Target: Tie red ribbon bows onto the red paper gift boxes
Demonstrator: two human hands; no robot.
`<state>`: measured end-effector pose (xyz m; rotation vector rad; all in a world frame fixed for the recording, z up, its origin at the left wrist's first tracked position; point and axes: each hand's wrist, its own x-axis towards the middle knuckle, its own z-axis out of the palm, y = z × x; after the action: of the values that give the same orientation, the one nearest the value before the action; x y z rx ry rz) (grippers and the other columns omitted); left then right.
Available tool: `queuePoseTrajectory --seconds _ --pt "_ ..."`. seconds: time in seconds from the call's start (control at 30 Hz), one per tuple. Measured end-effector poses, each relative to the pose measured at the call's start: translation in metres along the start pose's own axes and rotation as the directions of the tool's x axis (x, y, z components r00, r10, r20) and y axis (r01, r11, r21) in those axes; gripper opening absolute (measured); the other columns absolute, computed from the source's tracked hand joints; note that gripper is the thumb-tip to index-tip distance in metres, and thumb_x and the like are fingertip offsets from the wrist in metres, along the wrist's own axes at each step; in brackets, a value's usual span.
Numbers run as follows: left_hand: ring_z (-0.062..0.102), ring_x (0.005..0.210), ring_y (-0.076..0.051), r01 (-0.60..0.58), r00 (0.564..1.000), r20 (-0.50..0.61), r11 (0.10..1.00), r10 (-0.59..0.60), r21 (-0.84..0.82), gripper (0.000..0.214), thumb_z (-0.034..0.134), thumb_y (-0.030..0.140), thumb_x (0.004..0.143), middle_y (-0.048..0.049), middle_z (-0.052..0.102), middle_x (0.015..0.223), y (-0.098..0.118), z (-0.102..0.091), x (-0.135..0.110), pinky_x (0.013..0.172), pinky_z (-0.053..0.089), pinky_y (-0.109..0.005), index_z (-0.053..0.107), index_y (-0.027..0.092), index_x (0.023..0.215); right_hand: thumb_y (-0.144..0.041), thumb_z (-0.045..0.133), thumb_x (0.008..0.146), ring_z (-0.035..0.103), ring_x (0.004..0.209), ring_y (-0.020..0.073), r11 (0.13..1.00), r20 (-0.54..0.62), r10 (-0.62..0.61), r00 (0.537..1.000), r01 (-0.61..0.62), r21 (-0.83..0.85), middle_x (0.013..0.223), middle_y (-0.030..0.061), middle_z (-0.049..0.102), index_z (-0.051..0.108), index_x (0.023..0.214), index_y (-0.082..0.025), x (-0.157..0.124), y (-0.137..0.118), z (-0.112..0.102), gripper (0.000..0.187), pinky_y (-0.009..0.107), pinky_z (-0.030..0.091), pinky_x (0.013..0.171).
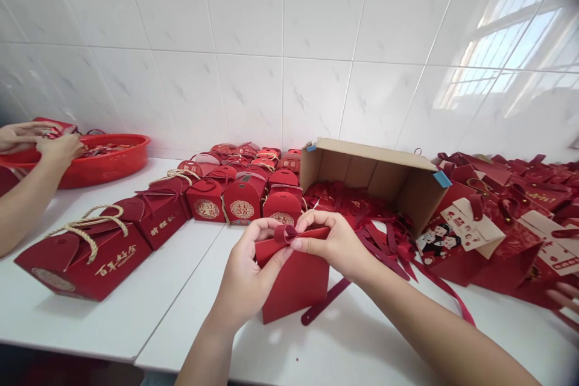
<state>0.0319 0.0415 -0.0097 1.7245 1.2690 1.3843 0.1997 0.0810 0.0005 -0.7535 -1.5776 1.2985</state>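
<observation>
A plain red gift box (298, 286) stands upright on the white table in front of me. My left hand (246, 274) closes round its upper left side, thumb against the front. At the top right, my right hand (332, 244) pinches the box's upper edge. Between my fingertips a dark red strap (284, 233) loops over the top; its ends are hidden by my fingers. Just right of the box's base lies a loose dark red strap (323, 306) with a rounded end.
A cardboard carton (375, 154) lies on its side, red straps (384, 244) spilling out. Finished-looking red boxes (244, 202) crowd behind and to the left (104, 253); red bags (497, 241) fill the right. Another person's hands (58, 145) work above a red basin (113, 163). A hand (565, 304) shows far right.
</observation>
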Motion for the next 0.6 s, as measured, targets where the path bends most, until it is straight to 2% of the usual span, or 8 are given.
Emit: queuePoseTrajectory --seconds 0.33,0.43,0.5,0.6 --pt "0.062 0.087 -0.015 -0.009 0.989 -0.147 0.999 0.003 -0.040 0.021 0.065 0.033 0.080 -0.0004 0.063 0.086 -0.001 0.012 -0.002 0.079 0.052 -0.025 0.054 0.022 0.094 -0.035 0.087 0.054 0.058 0.071 0.0146 0.997 -0.098 -0.052 0.994 0.047 -0.058 0.071 -0.0008 0.062 0.066 0.064 -0.018 0.002 0.000 0.002 0.028 0.030 0.046 0.071" --pt "0.062 0.087 -0.015 -0.001 0.986 -0.167 0.998 -0.010 -0.063 0.023 0.067 0.033 0.079 -0.0009 0.063 0.086 -0.001 0.014 -0.002 0.082 0.051 -0.027 0.054 0.021 0.094 -0.036 0.086 0.055 0.058 0.069 0.0142 0.988 -0.100 -0.084 0.991 0.070 -0.138 0.070 -0.0009 0.062 0.064 0.064 -0.018 0.001 -0.004 0.001 0.030 0.029 0.046 0.069" --pt "0.062 0.087 -0.016 -0.002 0.989 -0.144 0.997 -0.010 -0.080 0.023 0.066 0.032 0.079 -0.0012 0.063 0.086 0.000 0.014 -0.003 0.081 0.052 -0.028 0.053 0.021 0.094 -0.038 0.084 0.059 0.057 0.069 0.0135 0.957 -0.050 -0.135 0.990 0.117 -0.265 0.072 -0.0007 0.063 0.063 0.066 -0.018 -0.001 -0.011 -0.004 0.030 0.027 0.045 0.066" --pt "0.062 0.085 -0.017 -0.004 0.997 -0.072 0.991 -0.006 -0.136 0.023 0.066 0.030 0.079 -0.0008 0.062 0.084 0.006 0.015 -0.006 0.079 0.052 -0.030 0.051 0.022 0.095 -0.041 0.080 0.066 0.053 0.068 0.0127 0.834 0.145 -0.203 0.968 0.249 -0.492 0.075 -0.0007 0.062 0.061 0.076 -0.019 -0.008 -0.025 -0.012 0.030 0.024 0.041 0.061"
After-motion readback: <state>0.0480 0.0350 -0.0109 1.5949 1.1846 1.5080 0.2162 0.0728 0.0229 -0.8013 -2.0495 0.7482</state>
